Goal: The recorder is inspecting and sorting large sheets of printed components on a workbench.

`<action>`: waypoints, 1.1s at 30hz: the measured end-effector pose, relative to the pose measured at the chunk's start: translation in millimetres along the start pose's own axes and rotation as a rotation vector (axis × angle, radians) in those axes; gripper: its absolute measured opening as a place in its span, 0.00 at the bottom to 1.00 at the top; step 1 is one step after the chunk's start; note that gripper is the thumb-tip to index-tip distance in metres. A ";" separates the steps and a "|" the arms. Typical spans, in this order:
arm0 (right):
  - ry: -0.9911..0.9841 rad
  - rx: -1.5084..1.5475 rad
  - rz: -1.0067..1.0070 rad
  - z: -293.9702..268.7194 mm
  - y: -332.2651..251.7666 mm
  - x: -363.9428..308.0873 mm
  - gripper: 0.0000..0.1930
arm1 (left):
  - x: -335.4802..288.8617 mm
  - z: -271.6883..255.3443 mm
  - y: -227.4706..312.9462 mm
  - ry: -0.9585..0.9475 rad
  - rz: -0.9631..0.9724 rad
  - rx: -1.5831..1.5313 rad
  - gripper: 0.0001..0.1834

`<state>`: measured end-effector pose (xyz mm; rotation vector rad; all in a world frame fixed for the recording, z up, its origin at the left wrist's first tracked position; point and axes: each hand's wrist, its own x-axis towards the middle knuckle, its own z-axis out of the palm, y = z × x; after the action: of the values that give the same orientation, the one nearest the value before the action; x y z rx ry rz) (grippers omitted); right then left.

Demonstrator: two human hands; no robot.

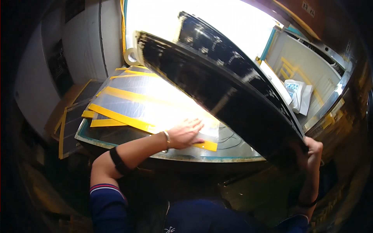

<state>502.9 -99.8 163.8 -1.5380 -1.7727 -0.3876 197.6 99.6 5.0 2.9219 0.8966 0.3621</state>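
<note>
My left hand [187,133] lies flat with fingers stretched out, on the near right corner of a clear sheet [132,103] edged with yellow tape. More such taped sheets are stacked beneath it. On the right, my right hand [312,152] grips the lower end of a long dark panel [210,91] with a worn, pale edge, which is tilted up over the table. Behind it rises a second dark surface [233,58] with whitish patches; whether the two are one piece I cannot tell. The fingers of my right hand are partly hidden behind the panel.
A bright lit surface glows behind the worktable [241,149]. A roll of tape [131,57] stands at its back left. To the right is a pale tray-like surface [318,66] with a white plastic packet [296,95]. Further taped sheets [74,124] lean at the left.
</note>
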 end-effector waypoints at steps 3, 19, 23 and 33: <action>-0.013 0.035 0.023 -13.2 21.8 -10.6 0.11 | 27.0 26.8 31.4 -0.176 0.065 0.044 0.45; -0.036 -0.160 -0.132 0.7 49.5 -46.1 0.02 | -154.7 -45.0 31.4 -0.099 -0.392 0.101 0.25; -0.083 -0.069 -0.160 11.1 53.0 -44.8 0.04 | -154.3 -31.2 40.7 -0.038 -0.374 0.295 0.18; -0.061 -0.071 -0.017 -14.6 52.2 -72.7 0.08 | -107.8 -51.1 22.9 -0.103 -0.382 0.105 0.14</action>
<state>557.1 -149.3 110.6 -1.6003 -1.8381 -0.4196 111.2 19.8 35.5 2.7364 1.4571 0.1404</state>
